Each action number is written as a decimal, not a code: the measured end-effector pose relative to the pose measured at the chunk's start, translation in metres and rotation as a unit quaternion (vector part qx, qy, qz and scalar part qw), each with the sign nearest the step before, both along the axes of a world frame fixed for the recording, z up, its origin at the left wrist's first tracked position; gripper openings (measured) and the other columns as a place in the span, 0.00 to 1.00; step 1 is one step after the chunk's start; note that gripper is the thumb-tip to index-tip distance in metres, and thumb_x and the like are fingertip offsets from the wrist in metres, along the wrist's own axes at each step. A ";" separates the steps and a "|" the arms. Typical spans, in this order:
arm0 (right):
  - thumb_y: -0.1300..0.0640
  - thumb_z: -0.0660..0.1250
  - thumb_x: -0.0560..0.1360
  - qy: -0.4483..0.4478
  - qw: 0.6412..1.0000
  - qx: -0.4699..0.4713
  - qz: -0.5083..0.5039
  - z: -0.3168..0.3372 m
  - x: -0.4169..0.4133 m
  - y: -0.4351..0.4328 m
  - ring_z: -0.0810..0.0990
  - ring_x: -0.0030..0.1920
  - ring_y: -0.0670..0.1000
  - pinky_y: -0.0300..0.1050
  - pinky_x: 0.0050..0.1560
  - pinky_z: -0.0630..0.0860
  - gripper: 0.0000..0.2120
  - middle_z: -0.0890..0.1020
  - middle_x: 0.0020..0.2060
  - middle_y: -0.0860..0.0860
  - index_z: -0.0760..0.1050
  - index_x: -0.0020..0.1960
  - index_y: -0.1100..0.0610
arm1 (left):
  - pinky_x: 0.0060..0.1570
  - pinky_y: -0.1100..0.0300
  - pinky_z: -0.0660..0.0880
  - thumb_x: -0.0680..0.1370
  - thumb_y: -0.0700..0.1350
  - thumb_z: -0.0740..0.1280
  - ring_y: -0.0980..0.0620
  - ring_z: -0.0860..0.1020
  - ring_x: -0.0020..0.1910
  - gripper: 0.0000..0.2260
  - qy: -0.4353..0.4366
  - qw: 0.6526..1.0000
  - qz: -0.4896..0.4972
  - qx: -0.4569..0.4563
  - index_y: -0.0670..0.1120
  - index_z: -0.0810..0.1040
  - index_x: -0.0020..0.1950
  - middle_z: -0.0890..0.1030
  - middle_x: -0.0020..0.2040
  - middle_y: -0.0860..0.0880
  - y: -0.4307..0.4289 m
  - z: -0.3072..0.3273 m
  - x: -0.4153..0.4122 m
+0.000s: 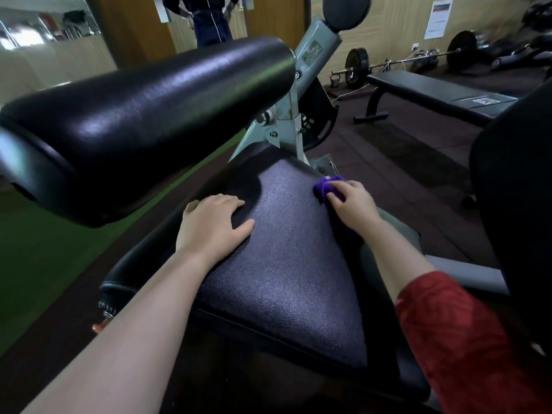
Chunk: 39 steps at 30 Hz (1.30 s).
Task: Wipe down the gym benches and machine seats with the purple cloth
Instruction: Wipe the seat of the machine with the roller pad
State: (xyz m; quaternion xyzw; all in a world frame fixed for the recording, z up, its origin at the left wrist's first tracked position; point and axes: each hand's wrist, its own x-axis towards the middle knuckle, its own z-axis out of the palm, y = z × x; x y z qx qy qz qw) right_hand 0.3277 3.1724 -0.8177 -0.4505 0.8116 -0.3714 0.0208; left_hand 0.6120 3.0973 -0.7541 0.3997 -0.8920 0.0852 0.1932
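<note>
- The machine seat [286,264], a black textured pad, fills the middle of the view, narrowing toward its far end.
- The left hand [213,224] lies flat on the seat's left side, palm down, fingers straight and close together, holding nothing.
- The right hand [351,201] sits at the seat's far right edge, its fingers curled over the purple cloth [324,188], pressing it against the pad.
- The cloth is bunched up; most of it shows just beyond the fingertips, and a darker fold may trail under the wrist, though shadow makes that hard to tell.
- A red sleeve [466,339] covers the right upper arm; the left forearm is bare.
- A large black roller pad [143,121] hangs above the seat's left side, carried on the machine's pale grey metal frame [289,115].
- A flat bench [433,92] stands on the dark rubber floor to the right, well apart from the seat.
- Behind the bench a barbell [409,59] with black plates lies near the wall.
- A white paper notice [438,19] hangs on the wall above the barbell.
- A green strip of flooring [44,258] runs along the left.
- At the top, a person's dark tracksuit [210,20] shows, seemingly in a mirror.
</note>
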 end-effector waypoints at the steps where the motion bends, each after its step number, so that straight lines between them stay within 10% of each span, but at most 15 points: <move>1: 0.51 0.66 0.76 0.014 0.999 -0.015 0.033 0.000 0.015 0.008 0.74 0.61 0.57 0.43 0.61 0.68 0.16 0.74 0.63 0.56 0.76 0.63 0.50 | 0.66 0.51 0.65 0.74 0.63 0.62 0.56 0.70 0.67 0.22 0.003 1.000 -0.002 0.000 0.54 0.77 0.63 0.76 0.65 0.57 0.000 0.000 0.000; 10: 0.48 0.64 0.75 0.047 0.968 -0.072 0.234 -0.018 0.133 0.135 0.70 0.66 0.46 0.39 0.65 0.67 0.17 0.70 0.67 0.47 0.73 0.64 0.43 | 0.71 0.41 0.56 0.74 0.64 0.63 0.51 0.65 0.72 0.25 -0.004 0.997 -0.013 0.071 0.53 0.73 0.67 0.73 0.68 0.54 0.025 0.004 0.000; 24: 0.48 0.61 0.77 -0.051 0.988 0.046 -0.136 -0.032 -0.040 0.054 0.73 0.61 0.62 0.49 0.60 0.69 0.19 0.71 0.64 0.58 0.71 0.67 0.47 | 0.72 0.38 0.49 0.77 0.61 0.60 0.54 0.63 0.72 0.26 0.024 0.998 -0.024 0.050 0.52 0.68 0.71 0.69 0.70 0.56 0.060 -0.022 -0.006; 39: 0.50 0.64 0.76 0.066 0.965 -0.067 0.246 -0.038 0.113 0.174 0.70 0.67 0.45 0.37 0.68 0.64 0.16 0.72 0.66 0.51 0.76 0.63 0.49 | 0.71 0.35 0.49 0.78 0.56 0.59 0.52 0.65 0.70 0.21 0.014 0.999 -0.033 0.037 0.51 0.71 0.69 0.73 0.67 0.54 0.061 -0.025 -0.005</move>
